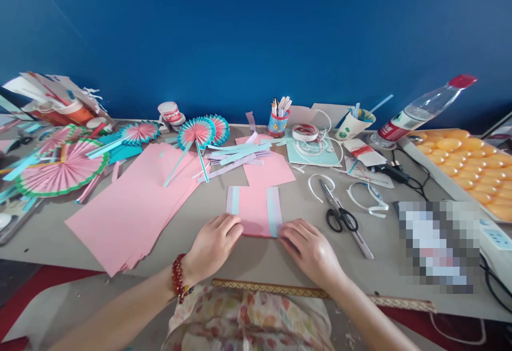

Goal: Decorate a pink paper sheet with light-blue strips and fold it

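Observation:
A pink sheet of paper point(253, 209) with lilac and light blue strips along its left and right sides lies flat on the table. My left hand point(218, 241), with a red bead bracelet at the wrist, pinches its near left corner. At the near right corner my right hand point(310, 247) has its fingers closed on the same sheet; the undersides of both thumbs are hidden. Beyond the sheet lie loose lilac and blue paper strips point(240, 153) and another pink piece point(272, 168). Black-handled scissors point(340, 215) rest to the right.
A stack of pink paper point(132, 201) spreads at left, near folded paper fans point(64, 167). Toward the blue wall stand a pen cup point(279, 122), a paper cup point(352, 126) and a tilted bottle point(420, 113). A utility knife point(362, 244) lies beside the scissors.

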{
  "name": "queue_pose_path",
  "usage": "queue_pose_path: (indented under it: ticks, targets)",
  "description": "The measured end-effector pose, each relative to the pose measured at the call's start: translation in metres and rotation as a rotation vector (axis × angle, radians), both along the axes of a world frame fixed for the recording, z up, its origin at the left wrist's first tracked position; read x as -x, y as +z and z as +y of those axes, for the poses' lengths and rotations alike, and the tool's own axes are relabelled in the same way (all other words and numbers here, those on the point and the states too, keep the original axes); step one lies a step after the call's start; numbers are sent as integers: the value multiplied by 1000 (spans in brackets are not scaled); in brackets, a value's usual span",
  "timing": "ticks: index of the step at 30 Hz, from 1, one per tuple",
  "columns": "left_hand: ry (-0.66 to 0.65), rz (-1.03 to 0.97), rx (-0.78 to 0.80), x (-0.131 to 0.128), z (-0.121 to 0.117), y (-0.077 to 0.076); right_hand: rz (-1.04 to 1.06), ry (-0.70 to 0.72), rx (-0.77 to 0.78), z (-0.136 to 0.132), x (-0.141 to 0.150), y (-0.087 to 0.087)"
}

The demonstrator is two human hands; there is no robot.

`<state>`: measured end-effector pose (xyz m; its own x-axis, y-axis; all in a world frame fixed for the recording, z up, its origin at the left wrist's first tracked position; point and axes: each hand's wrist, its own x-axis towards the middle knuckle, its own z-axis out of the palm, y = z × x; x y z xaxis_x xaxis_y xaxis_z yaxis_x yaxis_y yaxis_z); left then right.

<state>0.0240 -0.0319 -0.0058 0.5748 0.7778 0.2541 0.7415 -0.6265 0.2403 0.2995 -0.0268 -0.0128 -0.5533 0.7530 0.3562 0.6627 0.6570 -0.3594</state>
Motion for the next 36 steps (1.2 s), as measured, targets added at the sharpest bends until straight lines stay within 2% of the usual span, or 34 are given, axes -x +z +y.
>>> queue_pose_path:
  ticks: [5, 13, 25, 36]
  targets:
    - [22, -17, 25, 5, -2, 2, -6, 8, 40, 1, -2, 0]
    - [28, -31, 47, 10, 0, -1, -38, 17, 95, 9, -1, 11]
    - [85, -128, 214, 14, 15, 6, -43, -3, 250, 19, -2, 14]
    - [75, -105, 302, 17, 29, 12, -99, 19, 305, 37, -1, 16]
